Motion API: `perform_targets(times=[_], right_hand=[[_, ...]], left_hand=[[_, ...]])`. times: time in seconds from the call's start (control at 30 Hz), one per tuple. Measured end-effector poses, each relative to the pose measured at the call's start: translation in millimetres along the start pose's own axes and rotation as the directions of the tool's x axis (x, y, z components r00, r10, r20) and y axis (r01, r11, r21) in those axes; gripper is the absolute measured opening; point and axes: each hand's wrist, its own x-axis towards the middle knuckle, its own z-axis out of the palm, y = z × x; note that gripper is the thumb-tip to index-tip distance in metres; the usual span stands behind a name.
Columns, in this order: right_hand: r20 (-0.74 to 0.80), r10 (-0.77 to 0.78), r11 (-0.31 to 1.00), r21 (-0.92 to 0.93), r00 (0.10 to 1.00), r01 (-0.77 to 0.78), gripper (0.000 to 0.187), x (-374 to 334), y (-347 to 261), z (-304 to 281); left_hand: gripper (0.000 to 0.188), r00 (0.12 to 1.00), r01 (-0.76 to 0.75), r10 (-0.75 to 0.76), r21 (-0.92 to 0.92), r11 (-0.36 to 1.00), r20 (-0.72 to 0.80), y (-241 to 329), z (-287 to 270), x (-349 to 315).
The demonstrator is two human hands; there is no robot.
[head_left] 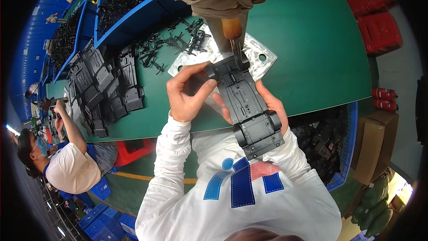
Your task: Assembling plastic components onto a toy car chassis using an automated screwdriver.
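A long black plastic toy-car chassis [243, 96] is tilted in front of me, its far end under the metal tip of a machine head [232, 29]. My left hand [187, 96] is closed at the chassis's far left corner, thumb and forefinger pinching a small black part there. From the right side, my right hand [274, 107] grips the chassis from underneath; fingertips show past its left edge. The machine tip meets the far end near a dark round part. Below it lies a shiny silver plate [261, 62] with holes, partly covered by the chassis and machine.
Several black chassis [104, 80] are piled on the green table [312, 53] at left. Small black branched parts [154, 49] lie behind, near blue bins [133, 13] filled with more. Another blue bin [343, 169] stands below right. A masked person [67, 165] works at left.
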Motion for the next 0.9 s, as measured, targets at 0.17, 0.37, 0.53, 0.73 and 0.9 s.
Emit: perform_targets(times=[0.17, 0.37, 0.53, 0.73, 0.9], right_hand=[[-0.006, 0.003, 1.0, 0.013, 1.0, -0.003, 0.059, 0.4, 1.0, 0.8], [0.003, -0.006, 1.0, -0.004, 1.0, 0.006, 0.059, 0.5, 0.6, 0.3], [0.004, -0.004, 1.0, -0.004, 1.0, 0.004, 0.058, 0.3, 0.5, 1.6], [0.001, 0.014, 1.0, -0.005, 1.0, -0.014, 0.058, 0.2, -0.3, 1.4], [0.014, 0.017, 1.0, 0.01, 1.0, -0.017, 0.058, 0.0, -0.6, 1.0]], left_hand=[[0.037, 1.0, -0.002, 0.002, -0.008, 1.0, -0.009, 1.4, -0.7, 0.1], [0.037, 1.0, 0.002, -0.002, -0.038, 0.999, -0.01, -0.2, 0.2, 0.3], [0.037, 1.0, 0.01, -0.011, -0.03, 1.0, -0.009, -0.6, -0.5, 0.4], [0.037, 1.0, 0.014, -0.015, -0.024, 1.0, -0.011, 1.8, -1.2, 0.3], [0.038, 1.0, 0.017, -0.017, -0.025, 1.0, -0.008, 1.3, -0.9, 1.0]])
